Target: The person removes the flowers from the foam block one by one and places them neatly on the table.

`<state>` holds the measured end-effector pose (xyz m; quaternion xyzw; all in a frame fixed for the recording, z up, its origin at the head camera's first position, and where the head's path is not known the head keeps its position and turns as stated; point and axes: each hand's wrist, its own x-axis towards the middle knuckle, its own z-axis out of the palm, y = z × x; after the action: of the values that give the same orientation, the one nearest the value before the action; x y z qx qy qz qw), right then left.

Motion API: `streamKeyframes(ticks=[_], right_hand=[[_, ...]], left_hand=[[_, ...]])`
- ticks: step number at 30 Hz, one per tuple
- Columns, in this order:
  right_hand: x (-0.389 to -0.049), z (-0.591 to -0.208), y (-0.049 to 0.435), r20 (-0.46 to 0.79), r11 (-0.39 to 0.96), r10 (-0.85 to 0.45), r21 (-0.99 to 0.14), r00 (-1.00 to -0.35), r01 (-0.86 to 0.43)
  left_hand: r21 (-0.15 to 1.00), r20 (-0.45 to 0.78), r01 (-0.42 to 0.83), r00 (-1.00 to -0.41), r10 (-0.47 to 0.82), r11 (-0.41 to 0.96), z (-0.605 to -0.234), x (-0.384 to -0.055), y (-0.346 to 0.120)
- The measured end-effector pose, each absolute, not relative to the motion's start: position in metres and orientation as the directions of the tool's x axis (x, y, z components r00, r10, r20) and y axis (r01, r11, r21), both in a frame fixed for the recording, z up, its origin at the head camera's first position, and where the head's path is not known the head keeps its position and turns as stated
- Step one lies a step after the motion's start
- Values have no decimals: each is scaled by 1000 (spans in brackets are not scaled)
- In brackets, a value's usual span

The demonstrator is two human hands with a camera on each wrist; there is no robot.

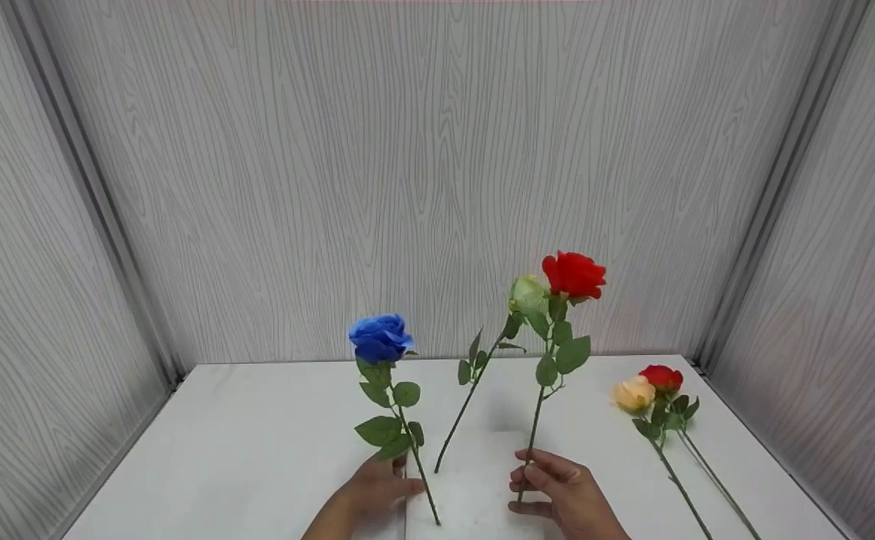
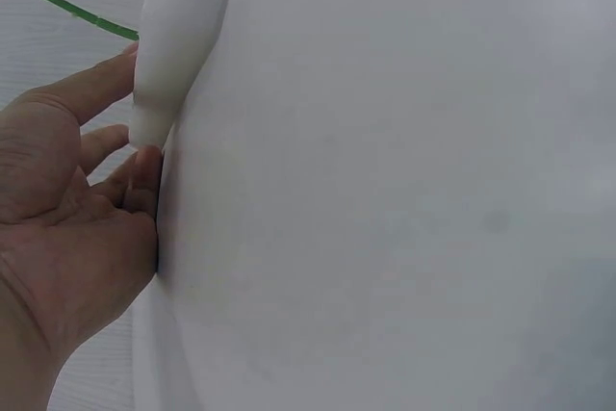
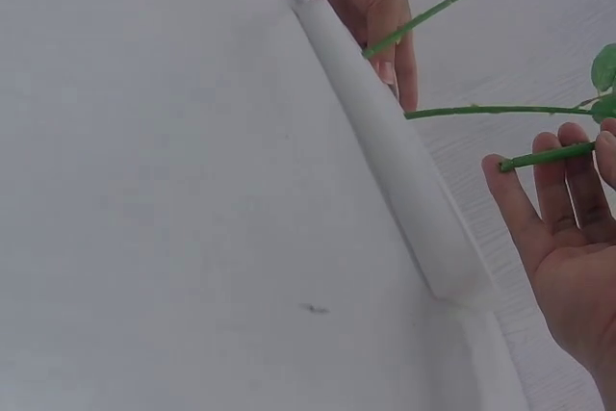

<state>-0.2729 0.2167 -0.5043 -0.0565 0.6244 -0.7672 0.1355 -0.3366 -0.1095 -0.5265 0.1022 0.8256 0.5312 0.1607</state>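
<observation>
A red, many-petalled rose with green leaves (image 1: 574,275) was held upright low on its slim green stem, bloom tilted slightly right. A smooth white object with a rounded edge (image 1: 475,495) was gripped at its left side. Above it, a blue rose (image 1: 380,339) was leaned left, a pale green rose (image 1: 529,295) far right, blooms raised.

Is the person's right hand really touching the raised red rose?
Touching: the head view shows the right hand pinching the raised red rose's stem near its lower end.
</observation>
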Motion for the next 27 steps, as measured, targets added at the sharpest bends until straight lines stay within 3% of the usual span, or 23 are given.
streamKeyframes(ticks=[18,27], right_hand=[[-274,-508,259,-152,-154,-191,-971,-970,183],[-273,-512,280,-199,-122,-127,-969,-972,214]], left_hand=[[897,-148,7,-937,315,442,-528,-338,-106],[922,-94,53,-930,355,384,-528,-336,-108]])
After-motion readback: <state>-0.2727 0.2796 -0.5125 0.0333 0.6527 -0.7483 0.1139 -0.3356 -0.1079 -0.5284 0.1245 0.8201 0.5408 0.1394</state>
